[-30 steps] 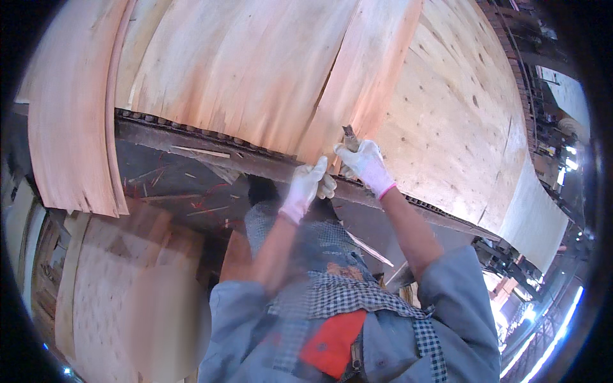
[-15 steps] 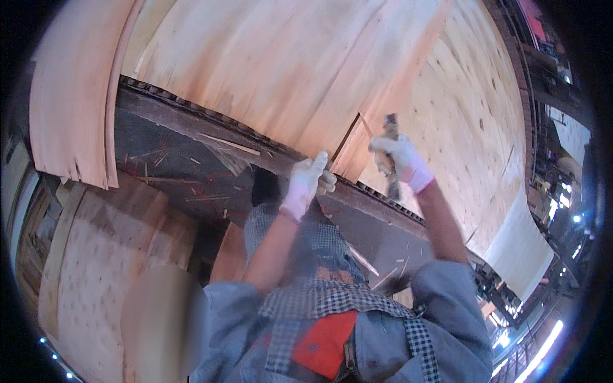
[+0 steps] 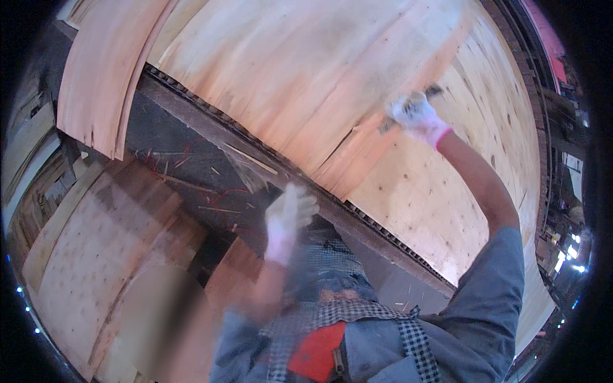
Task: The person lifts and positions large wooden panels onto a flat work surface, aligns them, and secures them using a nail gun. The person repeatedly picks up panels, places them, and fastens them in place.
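My right hand (image 3: pixel 416 113), in a white glove with a pink cuff, is closed round a dark, narrow hand tool (image 3: pixel 433 90) whose kind I cannot make out. Its ends stick out on both sides of the fist, over a large wood veneer sheet (image 3: pixel 281 70). Just left of the tool a thin split or seam (image 3: pixel 338 148) runs through a reddish strip of the veneer. My left hand (image 3: pixel 290 210), gloved alike and blurred by motion, is off the sheet near my apron. Its fingers look loosely apart, and nothing shows in them.
A dark rail with a chain (image 3: pixel 236 127) runs along the sheet's near edge. Another veneer piece (image 3: pixel 105 76) hangs over at the far left. Below it lies a veneer stack (image 3: pixel 96 236), with scraps (image 3: pixel 217 209) on the dark floor. Machinery stands at the right.
My right hand has moved farther over the sheet, and the tool has turned to a slant. My left hand has come back off the sheet's edge. The dark gap in the veneer looks narrower.
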`<state>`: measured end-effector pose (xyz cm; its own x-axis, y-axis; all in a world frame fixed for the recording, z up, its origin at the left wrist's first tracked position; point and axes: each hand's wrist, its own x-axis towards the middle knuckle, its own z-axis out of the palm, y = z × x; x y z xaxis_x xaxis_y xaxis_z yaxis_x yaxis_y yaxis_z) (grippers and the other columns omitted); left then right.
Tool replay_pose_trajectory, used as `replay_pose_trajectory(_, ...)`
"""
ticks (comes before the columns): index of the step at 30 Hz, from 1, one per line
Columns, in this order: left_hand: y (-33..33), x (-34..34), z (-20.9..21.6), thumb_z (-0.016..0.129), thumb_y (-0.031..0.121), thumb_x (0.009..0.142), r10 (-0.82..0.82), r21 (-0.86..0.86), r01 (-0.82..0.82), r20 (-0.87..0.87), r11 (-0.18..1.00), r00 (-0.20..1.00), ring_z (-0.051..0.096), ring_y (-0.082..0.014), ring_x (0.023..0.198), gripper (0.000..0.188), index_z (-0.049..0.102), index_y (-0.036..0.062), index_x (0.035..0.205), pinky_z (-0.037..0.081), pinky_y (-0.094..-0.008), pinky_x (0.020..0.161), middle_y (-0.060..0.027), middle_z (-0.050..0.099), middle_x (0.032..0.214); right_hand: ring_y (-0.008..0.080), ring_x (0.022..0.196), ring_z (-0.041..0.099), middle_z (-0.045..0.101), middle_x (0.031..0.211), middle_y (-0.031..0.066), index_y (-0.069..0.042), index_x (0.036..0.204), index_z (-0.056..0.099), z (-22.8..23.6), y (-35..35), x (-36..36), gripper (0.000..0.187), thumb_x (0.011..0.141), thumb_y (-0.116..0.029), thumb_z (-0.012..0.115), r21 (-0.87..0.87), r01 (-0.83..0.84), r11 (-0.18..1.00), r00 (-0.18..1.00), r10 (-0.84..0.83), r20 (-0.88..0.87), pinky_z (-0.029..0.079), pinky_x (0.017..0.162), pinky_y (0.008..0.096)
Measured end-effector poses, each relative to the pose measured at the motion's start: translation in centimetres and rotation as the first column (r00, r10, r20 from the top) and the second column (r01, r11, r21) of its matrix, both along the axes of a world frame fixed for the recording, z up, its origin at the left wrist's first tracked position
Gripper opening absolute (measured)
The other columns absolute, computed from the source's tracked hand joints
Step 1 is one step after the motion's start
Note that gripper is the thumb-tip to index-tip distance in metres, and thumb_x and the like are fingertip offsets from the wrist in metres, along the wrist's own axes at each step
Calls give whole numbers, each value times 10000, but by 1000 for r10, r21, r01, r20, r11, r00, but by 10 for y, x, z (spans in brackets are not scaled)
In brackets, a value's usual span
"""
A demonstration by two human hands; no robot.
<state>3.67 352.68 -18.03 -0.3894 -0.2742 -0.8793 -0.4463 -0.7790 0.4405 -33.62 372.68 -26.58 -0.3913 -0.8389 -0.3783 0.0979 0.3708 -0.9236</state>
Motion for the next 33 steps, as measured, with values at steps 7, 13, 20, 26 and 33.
replay_pose_trajectory(7, 16, -113, -24, 652, 228, 936, -375, -947, 295, 321, -126, 870, 424, -412, 1419, 481, 593, 33, 1372, 341, -533, 1171, -205, 512, 1480, 206, 796, 672, 657, 803, 31, -68, 941, 667, 47, 27, 71, 121, 957, -186, 687, 395, -106, 912, 826, 302, -477, 551, 725, 396)
replay_pose_trajectory(13, 16, -162, -91, 631, 339, 944, -294, -842, 383, 503, -380, 813, 388, -420, 1442, 523, 590, 94, 1405, 289, -591, 1177, -155, 466, 1544, 228, 802, 668, 693, 863, 78, -46, 1058, 676, 79, -7, 131, 343, 983, -375, 613, 628, -53, 776, 981, -76, 177, 543, 743, 399)
replay_pose_trajectory(20, 17, -165, -87, 636, 344, 937, -310, -792, 497, 601, -356, 736, 337, -417, 1473, 551, 567, 110, 1431, 240, -590, 1205, -163, 437, 1562, 260, 982, 656, 667, 1058, 95, -7, 1198, 627, 72, 35, -68, 365, 959, -281, 593, 652, -20, 758, 391, 606, -693, 504, 833, 446)
replay_pose_trajectory(26, 18, -172, -90, 603, 339, 960, -284, -757, 532, 643, -380, 712, 299, -404, 1497, 565, 516, 111, 1469, 206, -597, 1220, -165, 413, 1577, 267, 1301, 571, 577, 1437, 181, 17, 1416, 546, 247, 85, -216, 472, 1052, -280, 504, 380, 543, 749, 384, 181, -905, 435, 1109, 372)
replay_pose_trajectory(33, 3, -175, -93, 587, 280, 964, -302, -799, 470, 585, -376, 753, 337, -389, 1479, 455, 594, 110, 1386, 206, -572, 1227, -131, 431, 1576, 273, 755, 720, 747, 844, 75, -231, 1034, 764, 147, 58, 75, 173, 915, -309, 665, 563, -461, 686, 530, 722, -445, 555, 664, 419)
